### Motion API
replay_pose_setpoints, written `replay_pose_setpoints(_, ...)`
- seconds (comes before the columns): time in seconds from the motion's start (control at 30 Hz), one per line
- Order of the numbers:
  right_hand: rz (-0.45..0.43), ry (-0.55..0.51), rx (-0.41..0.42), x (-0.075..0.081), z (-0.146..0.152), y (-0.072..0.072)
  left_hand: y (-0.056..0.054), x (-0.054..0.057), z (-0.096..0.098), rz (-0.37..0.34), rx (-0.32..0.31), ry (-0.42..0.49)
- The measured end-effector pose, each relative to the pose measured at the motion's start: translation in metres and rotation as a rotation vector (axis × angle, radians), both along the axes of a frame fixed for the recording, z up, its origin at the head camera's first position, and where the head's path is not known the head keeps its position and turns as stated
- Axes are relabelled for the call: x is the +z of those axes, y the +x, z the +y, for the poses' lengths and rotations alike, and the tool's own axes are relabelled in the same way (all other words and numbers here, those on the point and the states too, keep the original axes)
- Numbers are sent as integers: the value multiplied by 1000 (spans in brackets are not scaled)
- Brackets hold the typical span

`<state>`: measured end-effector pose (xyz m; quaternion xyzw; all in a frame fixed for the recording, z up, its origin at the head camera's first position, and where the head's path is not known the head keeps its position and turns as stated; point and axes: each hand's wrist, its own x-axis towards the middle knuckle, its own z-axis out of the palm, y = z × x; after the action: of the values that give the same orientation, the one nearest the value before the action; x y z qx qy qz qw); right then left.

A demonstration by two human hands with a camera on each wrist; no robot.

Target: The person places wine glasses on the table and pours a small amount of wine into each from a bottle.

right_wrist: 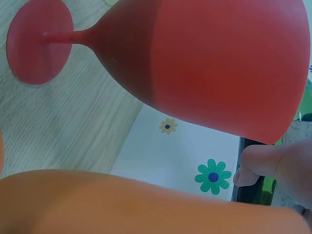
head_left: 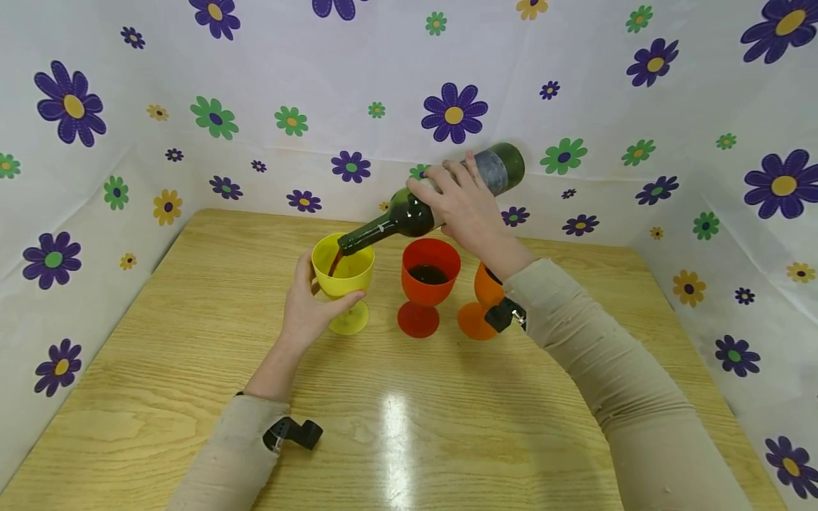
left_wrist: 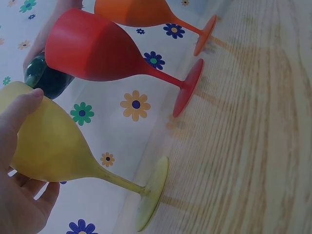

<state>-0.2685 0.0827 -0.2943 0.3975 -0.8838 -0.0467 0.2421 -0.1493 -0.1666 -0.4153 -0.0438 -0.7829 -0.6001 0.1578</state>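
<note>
My right hand [head_left: 461, 206] grips a green glass wine bottle [head_left: 412, 213] round its body. The bottle tilts down to the left, and a dark red stream [head_left: 335, 264] runs from its mouth into a yellow goblet [head_left: 345, 284]. Round that goblet's bowl curls my left hand [head_left: 313, 305]; its thumb [left_wrist: 22, 109] lies along the side in the left wrist view. The yellow goblet stands upright on its foot. Beside it a red goblet [head_left: 420, 291] holds dark liquid. An orange goblet [head_left: 476, 321] stands farther right, partly hidden behind my right forearm.
The goblets stand in a row on a light wooden table [head_left: 358, 440]. White cloth [head_left: 377, 64] with purple, green and yellow flowers closes off the back and both sides. A black wrist camera [head_left: 303, 431] is strapped to the left sleeve, another [head_left: 501, 314] to the right.
</note>
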Motion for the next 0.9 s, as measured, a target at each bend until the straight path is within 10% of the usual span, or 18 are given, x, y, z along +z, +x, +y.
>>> replay_pose_setpoints(0.9,19,-8,-7,0,2,2,0,-1,0,-3,-10,-4)
